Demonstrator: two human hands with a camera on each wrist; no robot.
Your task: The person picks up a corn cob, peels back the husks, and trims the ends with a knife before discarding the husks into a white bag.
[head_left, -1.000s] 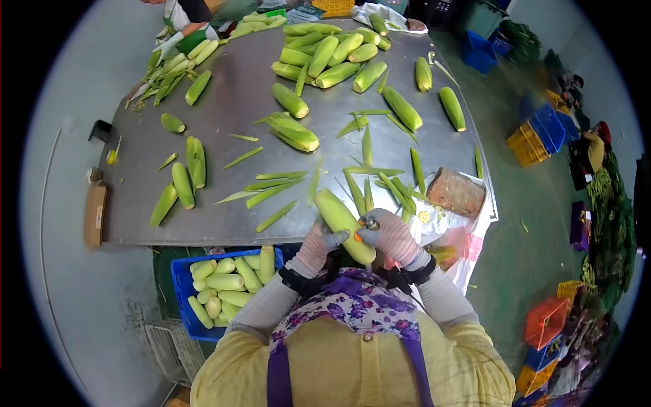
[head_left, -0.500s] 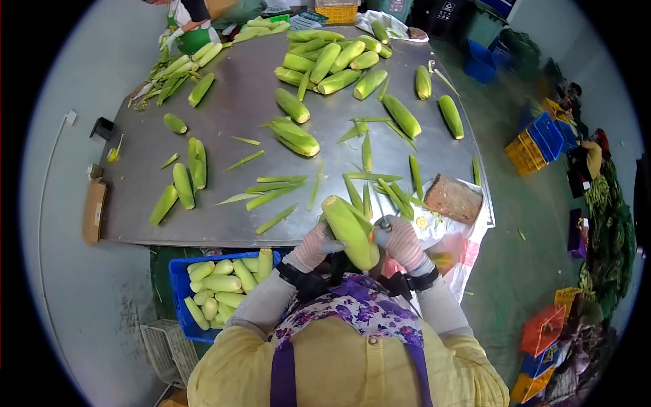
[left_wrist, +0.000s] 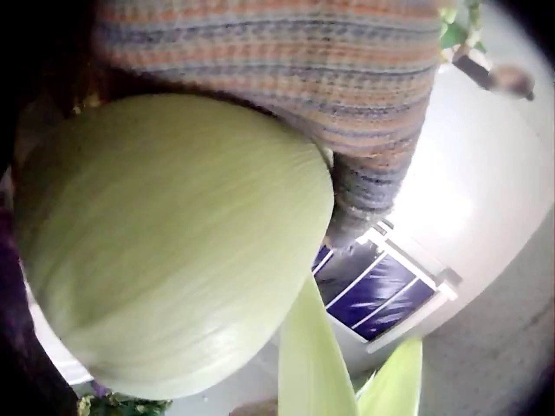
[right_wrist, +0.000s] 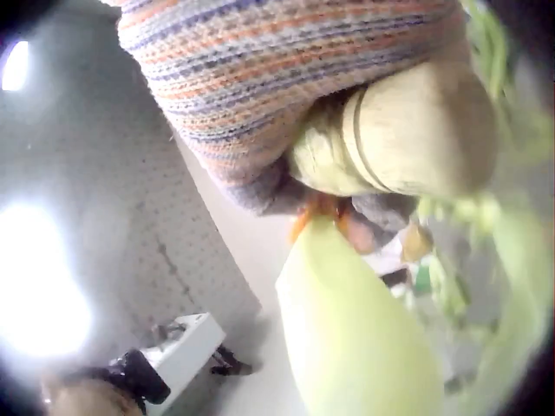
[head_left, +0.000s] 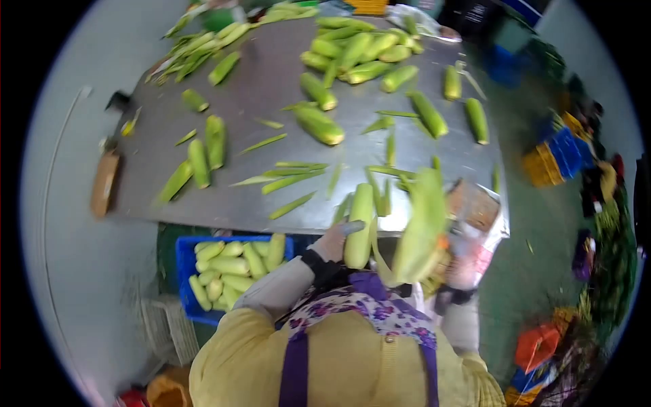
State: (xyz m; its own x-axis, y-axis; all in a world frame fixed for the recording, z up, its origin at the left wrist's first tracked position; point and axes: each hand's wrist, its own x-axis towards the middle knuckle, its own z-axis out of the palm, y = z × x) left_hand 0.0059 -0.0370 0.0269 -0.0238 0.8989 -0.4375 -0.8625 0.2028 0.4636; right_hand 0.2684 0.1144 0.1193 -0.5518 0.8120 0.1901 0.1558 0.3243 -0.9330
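Observation:
My left hand (head_left: 332,243), in a striped knit glove, grips an ear of corn (head_left: 359,227) upright at the table's front edge. Its pale green rounded end (left_wrist: 173,243) fills much of the left wrist view, below the glove. My right hand (head_left: 462,264), blurred in the head view, is out to the right behind a broad strip of corn husk (head_left: 417,230). In the right wrist view its fingers pinch the narrow end of the husk, where something orange shows at the fingertips. That palm also holds a thick wooden handle (right_wrist: 425,130); its far end is hidden.
Unpeeled ears (head_left: 366,51) are heaped at the metal table's back, with others and loose husk strips (head_left: 291,182) scattered nearer. A blue crate (head_left: 182,271) of peeled ears stands below the front edge, left. A brown block (head_left: 475,203) lies at the right corner on white sacking.
My hands, together on the ear before, are now apart. The right has pulled a husk strip away to the right; the left keeps the ear. The head view has shifted.

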